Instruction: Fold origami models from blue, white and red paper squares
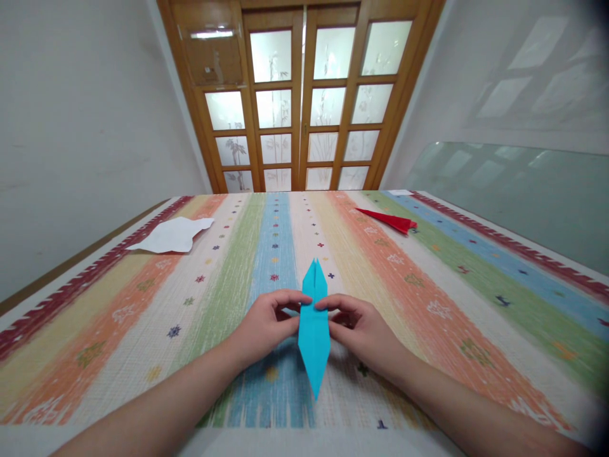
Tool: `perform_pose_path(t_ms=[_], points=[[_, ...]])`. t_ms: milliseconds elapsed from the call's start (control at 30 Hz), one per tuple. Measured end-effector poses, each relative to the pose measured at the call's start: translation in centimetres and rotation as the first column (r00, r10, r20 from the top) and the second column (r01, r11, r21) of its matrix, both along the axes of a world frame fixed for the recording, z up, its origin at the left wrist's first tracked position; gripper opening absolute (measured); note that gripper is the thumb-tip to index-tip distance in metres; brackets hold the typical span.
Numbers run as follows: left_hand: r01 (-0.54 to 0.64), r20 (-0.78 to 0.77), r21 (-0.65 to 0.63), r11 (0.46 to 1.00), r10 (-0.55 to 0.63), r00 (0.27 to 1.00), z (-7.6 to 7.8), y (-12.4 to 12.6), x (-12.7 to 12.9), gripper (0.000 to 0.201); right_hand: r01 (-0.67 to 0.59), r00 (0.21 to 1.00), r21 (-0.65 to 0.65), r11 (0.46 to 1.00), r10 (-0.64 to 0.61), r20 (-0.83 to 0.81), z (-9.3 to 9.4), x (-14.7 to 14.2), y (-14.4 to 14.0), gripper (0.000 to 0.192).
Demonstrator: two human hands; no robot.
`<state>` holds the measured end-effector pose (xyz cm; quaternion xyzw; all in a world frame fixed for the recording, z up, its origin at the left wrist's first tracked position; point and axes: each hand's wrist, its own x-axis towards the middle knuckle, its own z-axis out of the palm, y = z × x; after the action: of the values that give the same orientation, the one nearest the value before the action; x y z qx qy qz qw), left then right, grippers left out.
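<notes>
A piece of folded blue origami paper [314,336], long and narrow, is held upright-lengthwise before me. Its near end tapers to one point, while the far end splits into two close tips with a slit between them. My left hand [271,320] pinches its left edge, index finger on top and thumb at the side. On the opposite edge, my right hand [359,324] grips it the same way. Both index fingertips rest on the upper face, close together. The underside of the paper is hidden.
A striped patterned tablecloth [228,285] covers the table. White paper [174,235] lies at the far left, and a narrow red folded paper [387,219] at the far right. Beyond the table stand wooden doors with glass panes [304,95]. A glass board [514,197] leans along the right wall.
</notes>
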<state>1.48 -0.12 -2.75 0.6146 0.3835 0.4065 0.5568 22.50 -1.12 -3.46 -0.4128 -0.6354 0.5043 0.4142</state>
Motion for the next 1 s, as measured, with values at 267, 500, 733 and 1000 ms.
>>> perform_pose_path(t_ms=[267, 500, 733, 1000], points=[[-0.028, -0.08, 0.095, 0.995, 0.035, 0.996, 0.5, -0.2, 0.1, 0.018, -0.033, 0.999, 0.046, 0.998, 0.031, 0.043, 0.5, 0.0, -0.1, 0.019], [-0.122, -0.015, 0.005, 0.993, 0.122, 0.992, -0.3, -0.7, 0.6, 0.016, 0.006, 0.985, -0.125, 0.992, -0.027, -0.168, -0.4, -0.8, 0.1, 0.033], [-0.093, 0.018, -0.073, 0.993, 0.094, 0.995, -0.3, -0.5, 0.7, 0.037, -0.051, 0.989, -0.225, 0.973, 0.017, -0.148, 0.3, -0.8, -0.1, 0.04], [-0.078, 0.092, -0.114, 0.99, 0.089, 0.992, -0.2, -0.6, 0.9, 0.051, -0.121, 0.987, -0.134, 0.984, 0.105, -0.121, 0.4, -0.9, -0.3, 0.025]])
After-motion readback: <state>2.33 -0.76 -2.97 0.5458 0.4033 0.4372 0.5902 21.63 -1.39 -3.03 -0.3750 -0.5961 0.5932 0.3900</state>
